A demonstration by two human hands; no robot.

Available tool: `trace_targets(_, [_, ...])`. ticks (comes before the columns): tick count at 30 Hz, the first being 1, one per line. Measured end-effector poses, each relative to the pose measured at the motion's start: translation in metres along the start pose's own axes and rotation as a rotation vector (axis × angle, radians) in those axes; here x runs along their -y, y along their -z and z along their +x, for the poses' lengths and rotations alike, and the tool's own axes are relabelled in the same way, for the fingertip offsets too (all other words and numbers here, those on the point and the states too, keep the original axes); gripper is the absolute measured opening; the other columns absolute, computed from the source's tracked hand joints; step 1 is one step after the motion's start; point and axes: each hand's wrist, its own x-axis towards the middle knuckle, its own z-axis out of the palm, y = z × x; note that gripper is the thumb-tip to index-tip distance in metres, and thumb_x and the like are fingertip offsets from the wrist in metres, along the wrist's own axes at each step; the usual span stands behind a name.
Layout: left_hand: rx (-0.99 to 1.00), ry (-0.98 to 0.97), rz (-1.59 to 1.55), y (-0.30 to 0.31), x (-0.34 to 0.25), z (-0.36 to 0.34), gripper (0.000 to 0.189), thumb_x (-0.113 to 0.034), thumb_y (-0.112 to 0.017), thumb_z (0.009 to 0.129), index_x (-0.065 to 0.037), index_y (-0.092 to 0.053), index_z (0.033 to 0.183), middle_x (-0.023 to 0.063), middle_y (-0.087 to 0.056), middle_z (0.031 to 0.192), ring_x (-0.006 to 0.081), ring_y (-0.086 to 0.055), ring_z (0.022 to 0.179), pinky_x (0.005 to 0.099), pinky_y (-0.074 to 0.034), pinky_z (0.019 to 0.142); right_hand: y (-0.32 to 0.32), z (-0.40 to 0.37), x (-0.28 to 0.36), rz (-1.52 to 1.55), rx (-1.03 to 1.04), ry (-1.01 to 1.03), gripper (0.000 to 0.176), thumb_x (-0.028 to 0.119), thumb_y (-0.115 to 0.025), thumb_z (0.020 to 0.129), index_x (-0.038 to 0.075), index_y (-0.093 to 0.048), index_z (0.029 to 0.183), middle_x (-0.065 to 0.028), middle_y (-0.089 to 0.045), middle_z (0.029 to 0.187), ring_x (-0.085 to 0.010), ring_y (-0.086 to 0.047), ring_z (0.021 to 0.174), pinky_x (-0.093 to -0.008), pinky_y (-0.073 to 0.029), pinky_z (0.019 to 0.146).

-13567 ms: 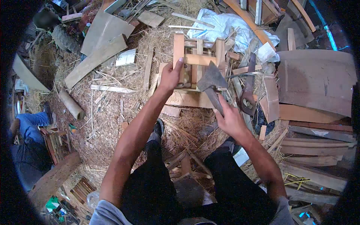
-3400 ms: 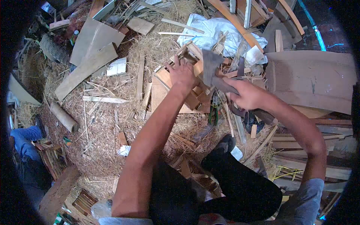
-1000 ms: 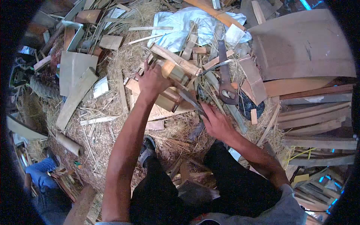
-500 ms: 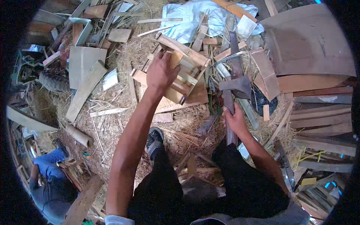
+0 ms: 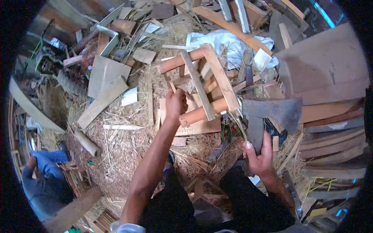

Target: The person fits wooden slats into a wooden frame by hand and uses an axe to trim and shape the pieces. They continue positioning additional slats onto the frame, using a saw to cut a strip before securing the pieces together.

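Observation:
My left hand grips a lower rail of a small wooden stool frame, which is tilted up above a flat board lying on the straw. To the right, my right hand is closed around the handle of a hatchet. Its rusty head is raised, level with the frame's right side and a short way from it.
Straw, offcuts and planks litter the ground. A white plastic sheet lies behind the frame, and a large brown panel and stacked boards are on the right. A person in blue crouches at far left. A cardboard tube lies left.
My left hand has lifted and turned the wooden frame, so its legs and rails now face up. My right hand has raised the hatchet higher on the right.

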Motion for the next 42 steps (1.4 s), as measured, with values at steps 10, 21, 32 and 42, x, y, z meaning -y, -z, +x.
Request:
trace_targets(10, [-0.064,-0.032,-0.302,0.044,0.123,0.043,0.016,-0.017,-0.043,0.095,-0.004,-0.052,0.093,0.0089,-0.056,0.079,0.0195,-0.056,0.065,0.0365,-0.048,0.056,-0.013,0.032,0.036,-0.446,0.221,0.32,0.045,0.009,-0.064,0.088,-0.009,-0.048,0.127,-0.0324,-0.059,0.112,-0.0508,-0.06,0.1,-0.0476,-0.051,0.086])
trace_targets(21, [-0.153,-0.125,-0.105,0.033,0.104,0.019,0.027,-0.015,-0.041,0.092,0.0,-0.058,0.105,0.0023,-0.05,0.065,0.0106,-0.046,0.052,0.0295,-0.036,0.046,-0.023,0.02,0.028,-0.548,0.249,0.319,0.046,0.012,-0.059,0.091,-0.004,-0.045,0.131,-0.0321,-0.06,0.107,-0.0487,-0.061,0.093,-0.0493,-0.052,0.078])
trace_targets(32, [-0.024,-0.074,-0.084,0.054,0.108,0.017,0.017,-0.015,-0.045,0.091,-0.006,-0.05,0.105,0.0052,-0.058,0.079,0.0144,-0.055,0.064,0.0315,-0.046,0.054,-0.028,0.039,0.056,-0.459,0.374,0.137,0.051,0.015,-0.059,0.091,-0.008,-0.039,0.132,-0.0355,-0.06,0.103,-0.0506,-0.061,0.097,-0.0517,-0.049,0.086])
trace_targets(42, [-0.285,-0.6,0.256,0.101,-0.003,0.007,0.043,-0.033,-0.044,0.099,0.003,-0.057,0.119,0.0187,-0.063,0.109,0.022,-0.059,0.104,0.0338,-0.046,0.087,-0.073,0.12,0.085,-0.421,0.361,0.371,0.05,0.011,-0.052,0.093,-0.005,-0.033,0.137,-0.0377,-0.057,0.111,-0.0528,-0.057,0.102,-0.0533,-0.047,0.086])
